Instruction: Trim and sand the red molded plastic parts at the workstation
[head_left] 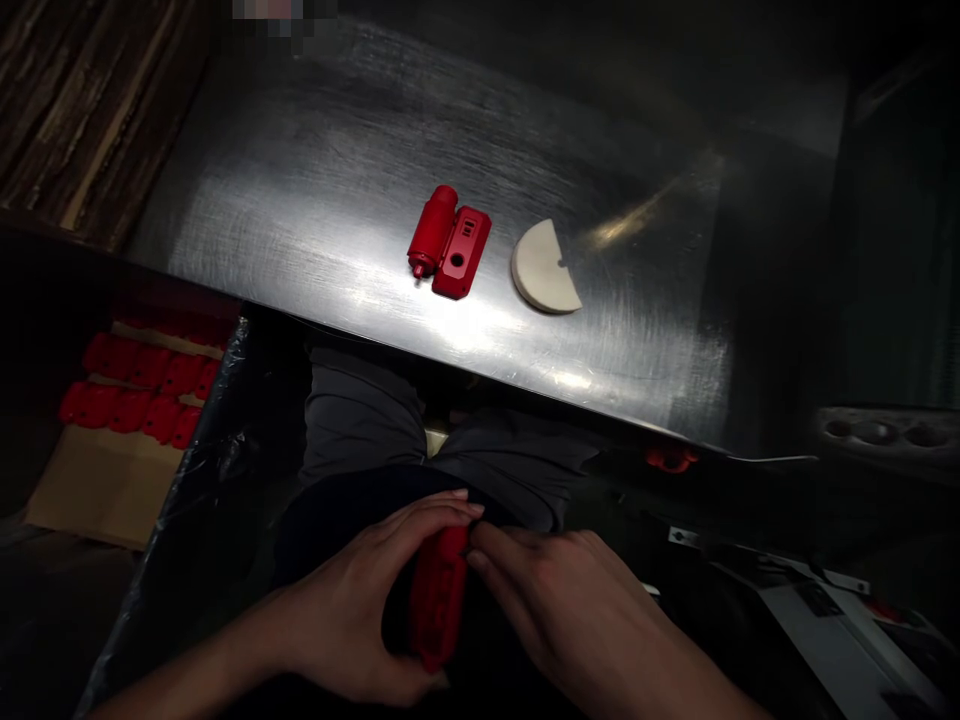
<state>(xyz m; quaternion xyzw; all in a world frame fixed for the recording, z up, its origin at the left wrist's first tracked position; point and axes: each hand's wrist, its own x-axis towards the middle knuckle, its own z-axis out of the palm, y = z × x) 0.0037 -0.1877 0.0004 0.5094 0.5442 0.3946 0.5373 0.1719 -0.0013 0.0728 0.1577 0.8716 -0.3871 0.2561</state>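
Observation:
Low in the view, above my lap, my left hand (360, 600) is wrapped round a red plastic part (439, 600), thumb at its lower end and fingers over its top. My right hand (547, 590) has its fingers pressed together at the upper right edge of that part; whether something small is between them is hidden. On the metal table (322, 220) lie a red cylindrical piece (433, 230) and, touching it, a flat red piece (463, 252) with a round dark hole. To their right rests a cream half-disc (544, 268) with a small notch in its straight edge.
Rows of red parts (142, 365) sit on cardboard (105, 480) in a container at the left. Stacked brown material (90, 110) stands upper left. A red object (671, 459) shows beneath the table's front edge. Metal equipment (832, 640) is at lower right.

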